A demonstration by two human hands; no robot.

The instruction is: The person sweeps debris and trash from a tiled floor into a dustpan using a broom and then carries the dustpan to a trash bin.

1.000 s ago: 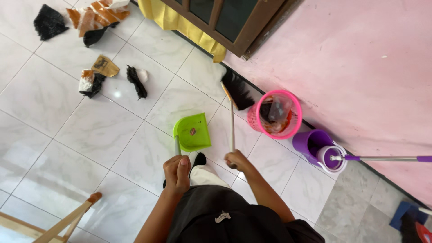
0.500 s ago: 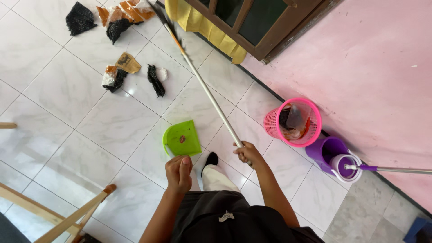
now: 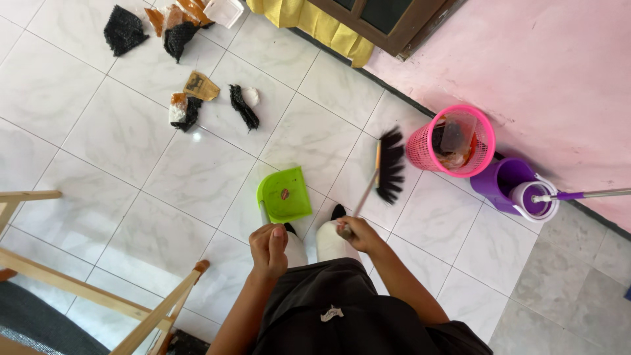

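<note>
1. The broom (image 3: 388, 164) has swung back from the far litter; its black bristles now hang near the pink basket (image 3: 420, 146).
2. The right hand (image 3: 355, 233) has its fingers closed around the broom's handle.
3. The left hand (image 3: 268, 248) grips the green dustpan (image 3: 284, 194), which rests on the tiled floor (image 3: 131, 171) just ahead of the feet.

Left hand (image 3: 269, 248) gripping the handle of a green dustpan (image 3: 285, 194) on white floor tiles (image 3: 164, 177), right hand (image 3: 358, 235) closed around a broom (image 3: 388, 164) with black bristles, pink basket (image 3: 451, 141) by purple mop bucket (image 3: 516, 189), scraps (image 3: 190, 105) scattered beyond
</note>
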